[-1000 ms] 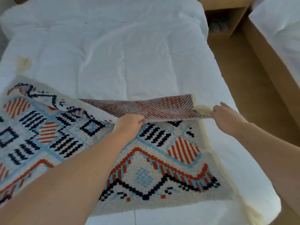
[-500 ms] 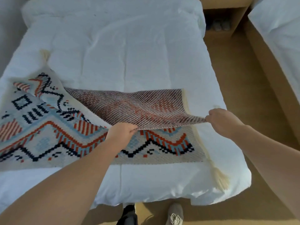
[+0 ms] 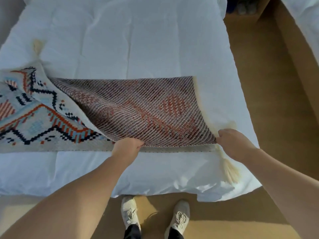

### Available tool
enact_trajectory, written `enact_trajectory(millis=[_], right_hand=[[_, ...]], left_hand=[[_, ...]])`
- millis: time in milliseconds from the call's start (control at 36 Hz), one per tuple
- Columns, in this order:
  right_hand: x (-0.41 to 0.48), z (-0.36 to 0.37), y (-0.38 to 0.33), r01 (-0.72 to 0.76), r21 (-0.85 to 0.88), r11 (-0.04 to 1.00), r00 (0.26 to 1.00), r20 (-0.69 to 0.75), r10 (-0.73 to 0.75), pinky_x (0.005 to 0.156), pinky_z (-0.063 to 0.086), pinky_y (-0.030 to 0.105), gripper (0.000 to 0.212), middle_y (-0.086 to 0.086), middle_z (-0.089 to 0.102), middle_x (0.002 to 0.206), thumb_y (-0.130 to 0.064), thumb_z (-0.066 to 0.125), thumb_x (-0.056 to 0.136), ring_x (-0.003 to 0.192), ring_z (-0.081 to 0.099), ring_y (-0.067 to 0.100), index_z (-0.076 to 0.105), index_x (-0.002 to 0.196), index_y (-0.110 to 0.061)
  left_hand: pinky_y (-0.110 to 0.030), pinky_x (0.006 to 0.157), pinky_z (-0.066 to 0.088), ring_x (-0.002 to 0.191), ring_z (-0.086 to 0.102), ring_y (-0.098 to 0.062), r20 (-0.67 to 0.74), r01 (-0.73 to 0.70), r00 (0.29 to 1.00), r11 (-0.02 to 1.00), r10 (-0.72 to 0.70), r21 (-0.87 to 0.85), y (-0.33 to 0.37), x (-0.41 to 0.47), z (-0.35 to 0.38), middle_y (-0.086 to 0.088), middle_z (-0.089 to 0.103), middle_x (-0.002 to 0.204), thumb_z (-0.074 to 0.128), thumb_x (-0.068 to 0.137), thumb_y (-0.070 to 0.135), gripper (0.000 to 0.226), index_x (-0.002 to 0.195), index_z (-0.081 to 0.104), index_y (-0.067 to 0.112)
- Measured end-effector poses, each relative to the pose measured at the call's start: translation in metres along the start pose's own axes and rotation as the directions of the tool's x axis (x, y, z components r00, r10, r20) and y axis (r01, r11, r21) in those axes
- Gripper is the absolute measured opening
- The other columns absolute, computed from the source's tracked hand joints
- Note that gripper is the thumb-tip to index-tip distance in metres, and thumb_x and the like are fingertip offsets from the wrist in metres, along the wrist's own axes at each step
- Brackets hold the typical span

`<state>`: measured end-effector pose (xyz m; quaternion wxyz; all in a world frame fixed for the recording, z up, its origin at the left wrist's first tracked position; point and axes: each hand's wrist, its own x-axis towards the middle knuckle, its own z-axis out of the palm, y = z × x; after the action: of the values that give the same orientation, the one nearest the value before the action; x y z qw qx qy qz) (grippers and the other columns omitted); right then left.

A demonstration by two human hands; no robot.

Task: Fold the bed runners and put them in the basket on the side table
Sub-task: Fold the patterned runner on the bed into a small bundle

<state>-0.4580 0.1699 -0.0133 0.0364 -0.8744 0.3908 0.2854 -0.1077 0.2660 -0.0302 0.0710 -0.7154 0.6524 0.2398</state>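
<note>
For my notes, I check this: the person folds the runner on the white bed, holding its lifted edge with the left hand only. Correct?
Not only the left. In the head view the left hand and the right hand both hold the lifted edge of the runner on the white bed, the right one at its corner.

Both bare arms stretched forward; left hand, right hand: fingers curled, pinching bed runner edge.
</note>
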Motion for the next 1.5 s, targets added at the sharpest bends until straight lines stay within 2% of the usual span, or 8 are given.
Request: enact_trajectory(millis=[194,361,750,889,1028,1194,1361,1500], right_hand=[[0.018,0.044,-0.023,0.023,-0.037,0.999,1.000,0.006,-0.023,0.094,0.037,0.029,0.034,-0.001,0.055,0.111,-0.009,0.039,0.092,0.105,0.052,0.020,0.064,0.111,-0.021],[0.017,0.049,-0.030,-0.007,0.025,1.000,1.000,0.000,0.007,0.096,0.040,0.031,0.038,0.001,0.057,0.116,-0.008,0.036,0.089,0.108,0.053,0.022,0.064,0.113,-0.017],[-0.009,-0.153,-0.095,0.035,0.178,0.983,0.986,-0.166,-0.005,0.098,0.045,0.033,0.041,0.001,0.060,0.110,0.002,0.043,0.082,0.107,0.055,0.020,0.065,0.113,-0.014],[-0.013,-0.228,-0.152,0.107,0.286,0.952,0.952,-0.305,-0.015,0.089,0.051,0.034,0.037,0.000,0.061,0.099,0.001,0.043,0.085,0.095,0.058,0.019,0.067,0.105,-0.016],[-0.009,-0.283,-0.214,0.120,0.394,0.911,0.935,-0.353,0.029,0.081,0.053,0.038,0.021,-0.001,0.059,0.092,-0.005,0.046,0.087,0.088,0.060,0.021,0.063,0.084,-0.017],[0.007,-0.325,-0.291,0.101,0.429,0.898,0.942,-0.331,0.052,0.077,0.052,0.033,0.024,0.002,0.064,0.092,-0.005,0.042,0.090,0.088,0.062,0.022,0.066,0.088,-0.010],[0.024,-0.356,-0.354,0.103,0.525,0.845,0.928,-0.356,0.108,0.078,0.051,0.042,0.020,0.012,0.067,0.089,-0.007,0.048,0.087,0.089,0.062,0.030,0.066,0.091,0.001],[0.042,-0.380,-0.384,0.119,0.575,0.810,0.925,-0.360,0.120,0.082,0.050,0.044,0.021,0.015,0.068,0.093,-0.008,0.050,0.088,0.089,0.061,0.030,0.067,0.095,0.002]], left_hand=[[-0.041,0.090,0.049,0.119,0.054,-0.026,-0.056,-0.069,0.996,0.997,0.068,-0.017,-0.012,0.004,0.048,-0.005,0.061,0.128,0.048,0.096,0.015,0.030,0.119,0.066,0.012],[-0.032,0.113,0.026,0.143,0.023,-0.016,0.038,-0.019,0.999,1.000,0.019,-0.002,-0.018,-0.005,0.056,0.004,0.033,0.153,0.037,0.099,0.014,0.043,0.140,0.046,0.019],[-0.037,0.100,0.044,0.123,0.051,-0.023,-0.160,0.056,0.984,0.984,-0.084,-0.167,-0.059,-0.104,-0.118,-0.003,0.053,0.138,0.044,0.095,0.010,0.039,0.132,0.054,0.013],[-0.033,0.064,0.048,0.077,0.058,-0.024,-0.203,0.117,0.967,0.976,-0.155,-0.186,-0.100,-0.158,-0.171,-0.007,0.065,0.104,0.041,0.095,0.010,0.041,0.134,0.053,0.019],[-0.030,0.071,0.050,0.093,0.063,-0.023,-0.230,0.160,0.951,0.964,-0.208,-0.211,-0.163,-0.199,-0.200,-0.004,0.060,0.129,0.039,0.096,0.013,0.040,0.132,0.053,0.021],[-0.027,0.067,0.050,0.089,0.063,-0.020,-0.230,0.207,0.934,0.940,-0.273,-0.272,-0.252,-0.241,-0.218,-0.002,0.062,0.126,0.041,0.096,0.016,0.040,0.134,0.051,0.026],[-0.031,0.080,0.051,0.110,0.058,-0.022,-0.237,0.216,0.931,0.943,-0.277,-0.252,-0.320,-0.266,-0.237,-0.001,0.053,0.137,0.039,0.097,0.016,0.041,0.136,0.049,0.023],[-0.029,0.061,0.047,0.084,0.062,-0.019,-0.286,0.184,0.920,0.940,-0.268,-0.288,-0.354,-0.261,-0.255,0.000,0.061,0.127,0.041,0.096,0.017,0.041,0.134,0.052,0.025]])
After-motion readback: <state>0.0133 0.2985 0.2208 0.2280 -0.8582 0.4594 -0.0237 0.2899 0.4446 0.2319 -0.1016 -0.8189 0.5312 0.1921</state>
